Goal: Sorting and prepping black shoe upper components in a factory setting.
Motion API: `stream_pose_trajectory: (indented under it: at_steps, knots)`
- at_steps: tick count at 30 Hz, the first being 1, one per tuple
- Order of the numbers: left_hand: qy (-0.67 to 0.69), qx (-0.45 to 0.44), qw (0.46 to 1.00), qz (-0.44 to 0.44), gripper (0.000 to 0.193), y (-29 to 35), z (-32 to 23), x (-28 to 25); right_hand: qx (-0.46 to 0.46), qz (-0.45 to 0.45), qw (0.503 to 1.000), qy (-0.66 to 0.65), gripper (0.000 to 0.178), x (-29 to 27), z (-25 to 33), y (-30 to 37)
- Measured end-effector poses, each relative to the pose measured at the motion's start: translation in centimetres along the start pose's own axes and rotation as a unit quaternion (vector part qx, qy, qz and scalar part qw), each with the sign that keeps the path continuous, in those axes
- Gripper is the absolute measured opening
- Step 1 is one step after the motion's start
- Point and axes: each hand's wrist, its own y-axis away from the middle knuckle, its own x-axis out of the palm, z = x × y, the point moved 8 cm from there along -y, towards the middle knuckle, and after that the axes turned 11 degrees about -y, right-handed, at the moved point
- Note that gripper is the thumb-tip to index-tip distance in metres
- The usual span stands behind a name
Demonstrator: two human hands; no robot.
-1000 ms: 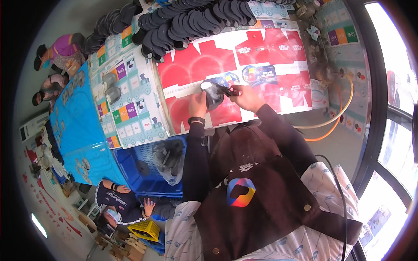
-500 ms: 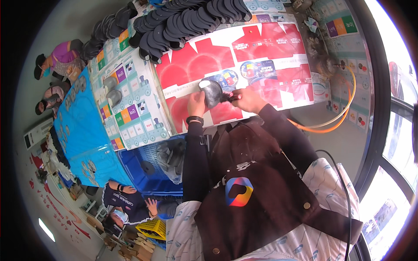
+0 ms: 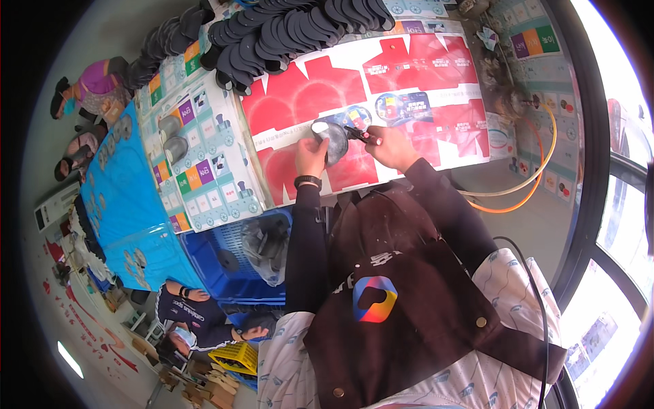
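In my left hand (image 3: 311, 158) is a grey, rounded, cup-like piece (image 3: 335, 145) with a pale patch at its upper left; the fingers are closed on its near left edge. To its right, my right hand (image 3: 395, 148) grips a small dark brush (image 3: 359, 135) that points at the piece's right side. Whether the bristles touch the piece I cannot tell. Both hands are just above red and white printed cardboard (image 3: 300, 102) that covers the worktop. Two similar grey pieces (image 3: 176, 148) lie on the printed sheet to the left.
Rows of dark curved pieces (image 3: 252, 48) line the far side. A blue crate (image 3: 204, 245) holding a clear bag (image 3: 267, 252) stands below the table's left part. Yellow and orange hoses (image 3: 538, 178) loop at the right. One co-worker (image 3: 187, 313) sits left; others are farther off.
My right hand has shifted slightly up and right, and the brush now tilts differently beside the grey piece. My left hand still holds the piece. The nearby co-worker's hand has moved.
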Motion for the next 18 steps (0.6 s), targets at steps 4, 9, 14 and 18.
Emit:
stream_pose_trajectory:
  at_steps: [4, 9, 14, 18]
  knots:
    - [-0.021, 0.002, 1.000, -0.010, 0.052, 0.2, -0.5, -0.7, 0.030, 0.024, 0.999, 0.030, 0.026, 0.5, 0.4, 0.9]
    - [-0.013, 0.000, 1.000, -0.020, 0.051, 0.2, -0.1, -0.5, 0.039, 0.066, 0.996, 0.046, 0.029, 2.8, 0.1, 2.2]
    - [-0.017, -0.009, 1.000, 0.004, 0.042, 0.0, 0.3, -0.8, 0.151, 0.110, 0.951, -0.247, 0.031, 2.7, -0.7, 1.8]
    - [-0.111, 0.010, 0.992, -0.052, 0.033, -0.8, 1.4, -1.6, 0.139, 0.080, 0.957, -0.241, 0.038, 1.0, 1.1, 0.8]
